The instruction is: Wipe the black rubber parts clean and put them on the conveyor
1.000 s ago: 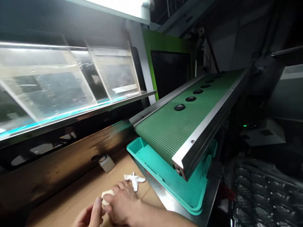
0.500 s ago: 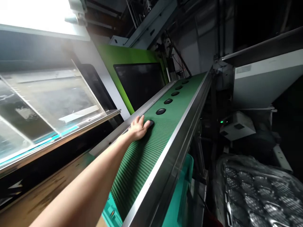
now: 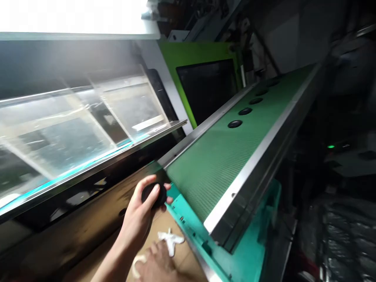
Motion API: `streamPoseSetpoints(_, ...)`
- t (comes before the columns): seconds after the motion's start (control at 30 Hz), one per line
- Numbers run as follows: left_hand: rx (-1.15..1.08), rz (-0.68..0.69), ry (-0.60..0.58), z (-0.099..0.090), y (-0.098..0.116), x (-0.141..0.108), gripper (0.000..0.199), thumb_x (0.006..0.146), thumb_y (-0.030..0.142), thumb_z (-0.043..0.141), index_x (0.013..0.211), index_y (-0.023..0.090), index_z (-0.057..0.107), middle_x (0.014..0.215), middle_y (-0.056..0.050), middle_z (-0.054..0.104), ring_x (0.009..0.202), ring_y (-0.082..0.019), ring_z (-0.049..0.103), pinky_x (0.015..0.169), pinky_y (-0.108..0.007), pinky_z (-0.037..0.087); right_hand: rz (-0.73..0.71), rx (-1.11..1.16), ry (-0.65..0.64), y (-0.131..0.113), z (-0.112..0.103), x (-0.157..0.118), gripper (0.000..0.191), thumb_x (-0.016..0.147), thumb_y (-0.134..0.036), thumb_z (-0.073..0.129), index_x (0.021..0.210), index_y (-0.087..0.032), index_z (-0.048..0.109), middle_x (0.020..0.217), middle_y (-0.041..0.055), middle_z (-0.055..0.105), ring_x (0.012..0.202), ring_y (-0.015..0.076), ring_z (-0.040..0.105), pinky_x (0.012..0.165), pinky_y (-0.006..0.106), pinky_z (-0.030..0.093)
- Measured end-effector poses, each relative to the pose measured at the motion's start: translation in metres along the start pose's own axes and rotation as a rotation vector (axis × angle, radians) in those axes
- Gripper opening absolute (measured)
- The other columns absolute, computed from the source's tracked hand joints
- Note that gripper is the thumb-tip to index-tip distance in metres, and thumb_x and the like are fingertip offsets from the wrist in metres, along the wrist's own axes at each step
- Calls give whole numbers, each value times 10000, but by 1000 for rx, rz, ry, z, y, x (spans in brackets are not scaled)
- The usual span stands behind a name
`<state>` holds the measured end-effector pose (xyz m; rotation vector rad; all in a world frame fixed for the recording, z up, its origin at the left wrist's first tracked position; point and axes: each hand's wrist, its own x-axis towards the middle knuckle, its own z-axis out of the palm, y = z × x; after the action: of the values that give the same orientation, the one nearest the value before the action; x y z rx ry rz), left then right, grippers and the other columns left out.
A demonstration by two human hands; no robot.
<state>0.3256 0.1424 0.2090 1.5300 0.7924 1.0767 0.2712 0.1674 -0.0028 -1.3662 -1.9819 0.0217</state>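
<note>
Gripped between the thumb and fingers of my left hand (image 3: 139, 213) is a black round disc-shaped part (image 3: 154, 195), held just off the near end of the green conveyor belt (image 3: 205, 176). Lower down, my right hand (image 3: 158, 260) is over a brown cardboard surface (image 3: 188, 256); it is blurred and its fingers look bent. A cream curved piece (image 3: 138, 266) shows at its left side, and I cannot make out whether it is held. Touching or close to its fingertips lies a crumpled white scrap (image 3: 171, 239).
Several black discs (image 3: 235, 124) lie in a row up the belt, between metal side rails (image 3: 249, 172). A teal crate (image 3: 249, 254) stands beneath its near end. On the left is a machine with clear panels (image 3: 64, 137); plastic-wrapped black goods (image 3: 346, 239) sit at right.
My left hand has drawn back from the belt toward me, bringing a black disc with it. My right hand has come into view. The camera has turned left.
</note>
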Motion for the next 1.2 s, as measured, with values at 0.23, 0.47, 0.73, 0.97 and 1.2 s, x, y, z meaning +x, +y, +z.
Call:
streamPoseSetpoints(0.23,-451,-372,483,-152,-114,-139,405,854,466,586,1125,166,560,936,-107,683,553,-139,566,417,-221,368,11,67,-98,-7,-36,-24,246,843,-390,544,991,-231,658,1006,85,652,987,278,528,918,463,379)
streamPoseSetpoints(0.47,-809,-309,460,-187,-157,-154,266,898,267,515,1119,137,586,1048,-146,670,790,-227,661,598,-310,507,81,223,90,-9,-25,-21,266,874,-355,569,1092,-233,663,1030,56,682,985,226,573,1053,446,299)
streamPoseSetpoints(0.73,-1004,-331,349,-182,-165,-152,281,927,316,449,1026,127,632,1109,-146,671,1048,-261,636,938,-420,510,-1,259,23,-69,-13,-47,352,898,-327,553,1226,-217,623,1192,103,602,1057,254,527,919,407,455)
streamPoseSetpoints(0.97,-968,-312,383,-182,-168,-156,277,933,288,484,1074,102,633,1094,-152,686,1065,-244,639,981,-381,495,-71,-33,-12,-80,-14,-41,375,955,-275,420,1271,-169,593,1222,148,565,1020,274,497,881,430,465)
streamPoseSetpoints(1.2,-922,-313,427,-180,-165,-157,253,939,275,480,1061,117,636,1112,-146,686,1045,-246,650,944,-388,520,-104,-111,-35,-80,-18,-46,376,957,-247,393,1269,-170,588,1238,141,573,1019,277,505,904,437,453)
